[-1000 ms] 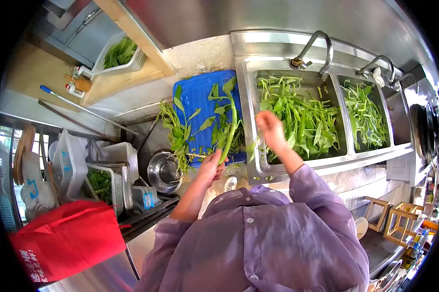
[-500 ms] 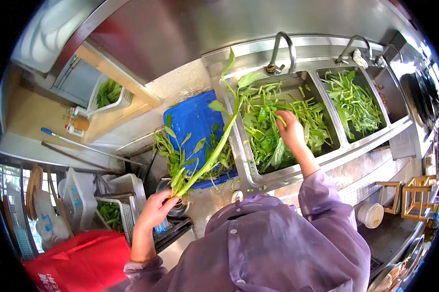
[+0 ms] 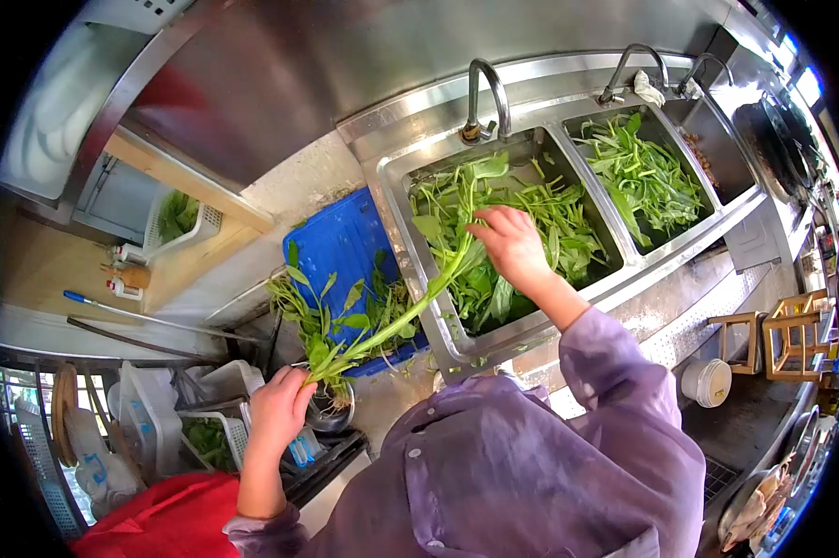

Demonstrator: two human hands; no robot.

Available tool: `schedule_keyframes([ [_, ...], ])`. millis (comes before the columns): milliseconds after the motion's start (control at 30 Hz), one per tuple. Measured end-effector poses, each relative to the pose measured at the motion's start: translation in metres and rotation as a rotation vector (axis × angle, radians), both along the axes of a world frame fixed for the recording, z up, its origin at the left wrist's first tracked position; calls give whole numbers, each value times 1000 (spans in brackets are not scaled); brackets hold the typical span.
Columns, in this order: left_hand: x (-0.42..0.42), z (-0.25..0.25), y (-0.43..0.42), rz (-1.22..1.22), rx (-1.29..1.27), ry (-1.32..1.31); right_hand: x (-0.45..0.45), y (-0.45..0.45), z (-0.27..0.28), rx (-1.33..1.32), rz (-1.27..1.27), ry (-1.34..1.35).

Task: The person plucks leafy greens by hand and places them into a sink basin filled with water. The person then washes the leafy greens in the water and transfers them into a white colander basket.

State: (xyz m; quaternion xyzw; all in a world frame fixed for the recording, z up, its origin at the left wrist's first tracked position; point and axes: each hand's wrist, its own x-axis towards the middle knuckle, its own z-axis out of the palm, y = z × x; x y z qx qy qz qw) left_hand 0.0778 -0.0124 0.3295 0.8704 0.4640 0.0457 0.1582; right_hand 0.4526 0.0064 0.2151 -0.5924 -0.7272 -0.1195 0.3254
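Observation:
My left hand (image 3: 277, 409) is closed around the root end of a long stalk of leafy greens (image 3: 393, 325), with roots hanging below the fingers. The stalk runs up and right from that hand to the left sink basin (image 3: 444, 346). Over the basin, my right hand (image 3: 512, 246) has its fingers curled against the upper part of the stalk. Under it, the basin holds a heap of cut stems and leaves (image 3: 568, 223) in water. Uncut greens with roots (image 3: 322, 316) lie on a blue plastic lid (image 3: 331, 237), left of the sink.
A middle basin holds more cut greens (image 3: 647, 177). Taps (image 3: 491, 98) stand behind the sinks. At lower left are a red bag (image 3: 164, 516) and white baskets (image 3: 150, 405). A white bucket (image 3: 707, 382) and wooden stools (image 3: 791, 335) are at right.
My right hand has moved from the greens in the basin to the upper part of the stalk. The stalk is now lower and leans further right. The view has shifted.

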Motion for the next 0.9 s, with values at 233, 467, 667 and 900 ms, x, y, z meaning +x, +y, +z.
schedule_keyframes([
  [233,-8,-5,10,-51,171,65,9,10,-49,-406,305,-234],
  [467,-10,-16,12,-32,213,177,15,0,-96,-718,255,390],
  [667,21,-29,10,-177,254,147,11,17,-124,-621,-349,1535],
  [900,25,-27,24,-141,275,200,48,-4,-112,-654,86,543],
])
